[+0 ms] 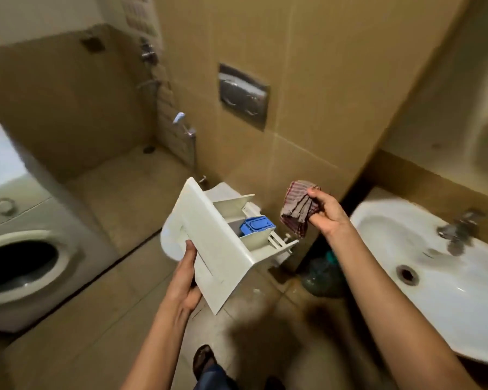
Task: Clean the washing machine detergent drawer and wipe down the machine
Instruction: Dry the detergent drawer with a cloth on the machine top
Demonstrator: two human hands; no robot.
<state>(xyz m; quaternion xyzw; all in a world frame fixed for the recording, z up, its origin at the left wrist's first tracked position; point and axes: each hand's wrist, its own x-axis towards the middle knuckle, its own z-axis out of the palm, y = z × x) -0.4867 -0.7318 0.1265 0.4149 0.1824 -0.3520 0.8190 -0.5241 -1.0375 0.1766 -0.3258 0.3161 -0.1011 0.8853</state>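
Observation:
My left hand grips the white detergent drawer by its front panel and holds it in the air, out of the machine. A blue insert sits in one of its compartments. My right hand pinches a folded, striped reddish cloth just right of the drawer, not touching it. The white front-loading washing machine stands at the left with its round door opening dark.
A white washbasin with a metal tap is at the right. A white toilet sits behind the drawer, under a metal flush plate. A dark bin stands on the tiled floor. My foot shows at the bottom.

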